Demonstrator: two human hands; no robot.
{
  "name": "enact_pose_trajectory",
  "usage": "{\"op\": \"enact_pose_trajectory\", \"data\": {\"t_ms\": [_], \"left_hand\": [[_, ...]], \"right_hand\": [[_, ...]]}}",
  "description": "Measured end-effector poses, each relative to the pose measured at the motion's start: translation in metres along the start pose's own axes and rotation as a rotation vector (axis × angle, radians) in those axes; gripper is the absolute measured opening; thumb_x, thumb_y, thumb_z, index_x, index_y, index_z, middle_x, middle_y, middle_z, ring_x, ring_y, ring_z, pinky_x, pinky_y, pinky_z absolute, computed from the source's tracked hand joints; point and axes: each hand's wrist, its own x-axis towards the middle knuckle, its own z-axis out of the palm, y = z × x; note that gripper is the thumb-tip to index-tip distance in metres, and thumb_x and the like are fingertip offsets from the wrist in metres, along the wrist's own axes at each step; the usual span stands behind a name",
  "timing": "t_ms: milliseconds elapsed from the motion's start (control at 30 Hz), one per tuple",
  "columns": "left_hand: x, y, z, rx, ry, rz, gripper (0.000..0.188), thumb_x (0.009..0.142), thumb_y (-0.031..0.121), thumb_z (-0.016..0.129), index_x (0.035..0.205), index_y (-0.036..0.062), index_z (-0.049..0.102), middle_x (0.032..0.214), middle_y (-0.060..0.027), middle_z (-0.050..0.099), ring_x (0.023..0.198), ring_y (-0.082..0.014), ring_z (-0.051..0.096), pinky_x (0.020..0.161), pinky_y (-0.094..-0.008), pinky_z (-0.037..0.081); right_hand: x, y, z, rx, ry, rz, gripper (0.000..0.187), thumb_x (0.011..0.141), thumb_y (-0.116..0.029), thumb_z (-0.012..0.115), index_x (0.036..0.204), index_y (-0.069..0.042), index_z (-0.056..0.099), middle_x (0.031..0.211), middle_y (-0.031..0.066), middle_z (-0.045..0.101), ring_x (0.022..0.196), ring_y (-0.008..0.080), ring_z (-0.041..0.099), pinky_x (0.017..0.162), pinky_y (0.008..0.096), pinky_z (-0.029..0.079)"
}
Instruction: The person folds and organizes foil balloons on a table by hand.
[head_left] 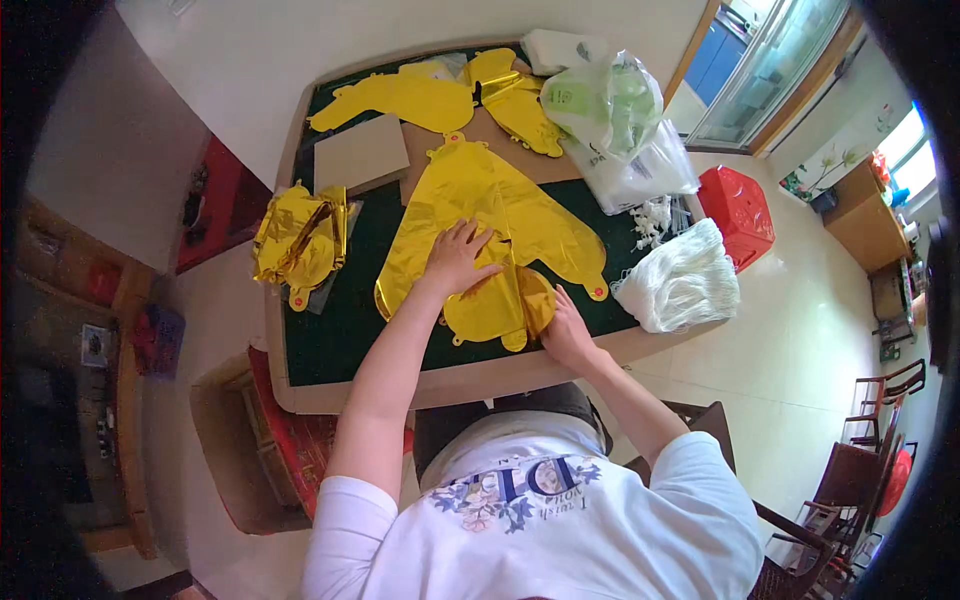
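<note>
A large flat gold foil balloon (450,190), not inflated, lies spread on the dark green tabletop in front of me. My left hand (458,258) rests flat on its middle with the fingers spread. At its lower right, a section of the foil is folded over into a rounded flap (537,302). The fingers of my right hand (568,330) close on the edge of that flap, and the fingertips are partly hidden by the foil. Small rounded tabs stick out along the balloon's rim.
More flat gold balloons (410,98) lie at the far side, beside a pale box (360,153). A folded gold stack (300,240) sits on the left edge. At right are clear plastic bags (630,165), white string (680,278) and a red plastic stool (737,215).
</note>
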Motion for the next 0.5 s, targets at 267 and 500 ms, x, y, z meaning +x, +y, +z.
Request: {"op": "enact_pose_trajectory", "data": {"t_ms": [267, 500], "left_hand": [[0.0011, -0.0015, 0.0037, -0.004, 0.012, 0.0, 0.076, 0.083, 0.063, 0.054, 0.144, 0.0212, 0.036, 0.152, -0.0124, 0.026, 0.141, -0.0303, 0.024, 0.114, -0.0482, 0.019], [0.0003, 0.003, -0.0002, -0.059, -0.008, -0.038, 0.084, 0.079, 0.068, 0.054, 0.145, 0.0201, 0.035, 0.153, -0.0124, 0.023, 0.142, -0.0295, 0.021, 0.115, -0.0474, 0.017]], "right_hand": [[0.0117, -0.0076, 0.0065, -0.103, -0.064, -0.056, 0.042, 0.092, -0.016, 0.052, 0.133, -0.007, 0.05, 0.141, 0.0101, 0.045, 0.136, 0.0278, 0.034, 0.112, 0.0452, 0.025], [0.0111, -0.0091, 0.0088, -0.157, -0.084, -0.079, 0.041, 0.093, -0.019, 0.052, 0.133, -0.009, 0.051, 0.142, 0.0094, 0.044, 0.136, 0.0271, 0.035, 0.112, 0.0448, 0.026]]}}
